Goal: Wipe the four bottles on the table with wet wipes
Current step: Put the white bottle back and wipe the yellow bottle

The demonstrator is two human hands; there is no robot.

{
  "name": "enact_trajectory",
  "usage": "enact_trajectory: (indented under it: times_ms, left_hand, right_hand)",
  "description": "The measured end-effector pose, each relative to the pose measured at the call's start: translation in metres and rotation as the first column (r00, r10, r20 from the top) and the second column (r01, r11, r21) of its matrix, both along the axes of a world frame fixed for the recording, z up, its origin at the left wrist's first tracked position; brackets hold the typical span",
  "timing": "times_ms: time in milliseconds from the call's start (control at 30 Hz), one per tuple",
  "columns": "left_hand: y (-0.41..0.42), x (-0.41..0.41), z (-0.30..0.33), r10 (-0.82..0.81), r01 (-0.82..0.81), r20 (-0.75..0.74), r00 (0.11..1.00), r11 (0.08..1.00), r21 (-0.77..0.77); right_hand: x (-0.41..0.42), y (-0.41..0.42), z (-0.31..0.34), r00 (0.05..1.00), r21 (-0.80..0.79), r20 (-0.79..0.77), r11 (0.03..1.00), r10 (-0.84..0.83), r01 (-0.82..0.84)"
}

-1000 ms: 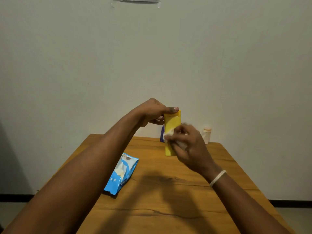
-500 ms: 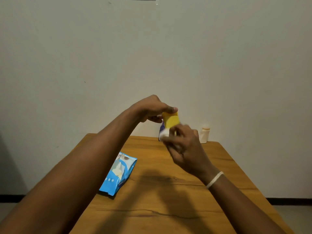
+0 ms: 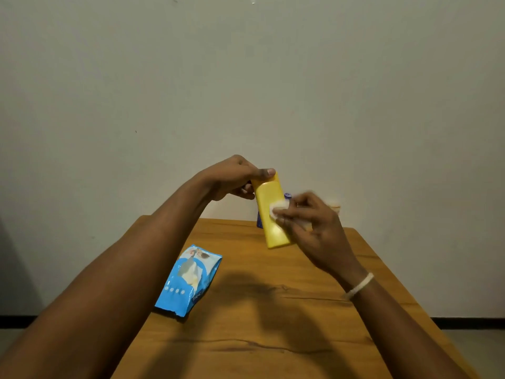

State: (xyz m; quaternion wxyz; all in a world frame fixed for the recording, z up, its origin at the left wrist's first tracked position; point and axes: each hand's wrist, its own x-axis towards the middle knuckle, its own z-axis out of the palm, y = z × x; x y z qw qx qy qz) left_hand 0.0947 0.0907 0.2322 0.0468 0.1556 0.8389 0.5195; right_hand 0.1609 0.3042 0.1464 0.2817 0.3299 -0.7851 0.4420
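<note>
My left hand [image 3: 235,177] grips the top of a yellow bottle [image 3: 270,212], which hangs tilted above the far part of the wooden table [image 3: 273,337]. Against the bottle's right side my right hand [image 3: 311,222] presses a crumpled white wet wipe [image 3: 280,206]. Behind the yellow bottle only a sliver of a blue bottle [image 3: 259,222] shows. A small pale bottle with an orange cap [image 3: 335,207] peeks out, blurred, behind my right hand. Any other bottle is hidden.
A blue pack of wet wipes [image 3: 188,279] lies on the left part of the table, its flap open. The table's far edge meets a plain white wall [image 3: 246,91]. Floor shows past both table sides.
The yellow bottle has tilted and more of its body now shows. My right hand with the wipe has slid down to the bottle's right side.
</note>
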Motion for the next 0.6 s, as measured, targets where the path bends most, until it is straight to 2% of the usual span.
enact_trajectory:
  times_ms: [67, 133, 233, 300, 333, 400, 467, 600]
  left_hand:
    - [-0.011, -0.005, -0.004, 0.063, -0.064, 0.01, 0.998, 0.998, 0.029]
    - [-0.015, -0.007, -0.01, 0.104, -0.105, 0.026, 0.994, 0.994, 0.037]
    - [-0.01, -0.005, -0.018, 0.144, -0.149, 0.044, 0.989, 0.979, 0.137]
    - [-0.003, -0.003, -0.02, 0.147, -0.149, 0.025, 0.989, 0.969, 0.195]
    - [0.001, -0.001, -0.02, 0.148, -0.147, 0.013, 0.989, 0.966, 0.212]
    - [0.007, 0.001, -0.023, 0.172, -0.165, -0.012, 0.985, 0.959, 0.232]
    - [0.012, 0.001, -0.028, 0.232, -0.216, -0.037, 0.972, 0.946, 0.241]
    - [0.018, 0.0, -0.04, 0.318, -0.295, -0.103, 0.943, 0.936, 0.191]
  right_hand:
    - [0.015, 0.001, -0.021, 0.999, 0.006, 0.002, 0.999, 0.046, -0.046]
    - [0.02, -0.001, -0.037, 0.999, -0.059, -0.032, 0.998, 0.036, -0.038]
    - [0.016, -0.012, -0.048, 0.99, -0.325, 0.001, 0.936, -0.143, 0.136]
    - [0.011, -0.023, -0.049, 0.96, -0.563, 0.172, 0.777, -0.221, 0.28]
    - [0.008, -0.028, -0.05, 0.939, -0.667, 0.282, 0.665, -0.194, 0.338]
    - [0.001, -0.036, -0.046, 0.881, -0.81, 0.473, 0.396, 0.004, 0.433]
    - [0.0, -0.043, -0.043, 0.809, -0.834, 0.549, 0.204, 0.21, 0.513]
    - [0.005, -0.052, -0.044, 0.665, -0.761, 0.622, 0.119, 0.414, 0.638]
